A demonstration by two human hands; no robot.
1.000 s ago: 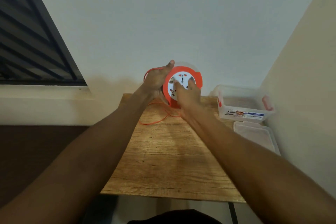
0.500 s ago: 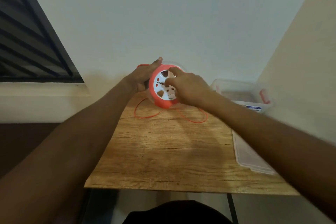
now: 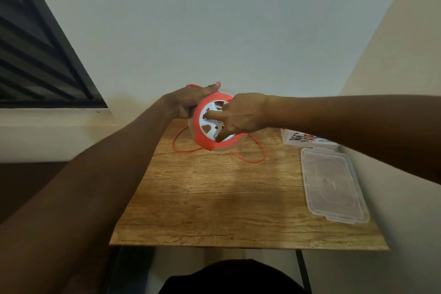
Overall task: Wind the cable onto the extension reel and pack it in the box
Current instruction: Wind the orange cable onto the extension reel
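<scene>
An orange extension reel [image 3: 202, 139] with a white socket face is held up above the far end of the wooden table [image 3: 238, 198]. My left hand [image 3: 188, 102] grips its back and rim from the left. My right hand [image 3: 241, 116] lies across the white face with fingers pressed into its recesses. Thin orange cable [image 3: 253, 160] hangs from the reel and lies in loose loops on the table, left and right of it. The clear plastic box [image 3: 310, 139] stands at the far right, mostly hidden behind my right forearm.
The box's clear lid [image 3: 334, 181] lies flat along the table's right side, close to the beige wall. A dark louvred window [image 3: 35, 55] is at the left. The table's near edge runs just before my body.
The reel has shifted left and tilted, its face turned. My right arm now reaches in from the right across the box. The cable loops have spread out to both sides.
</scene>
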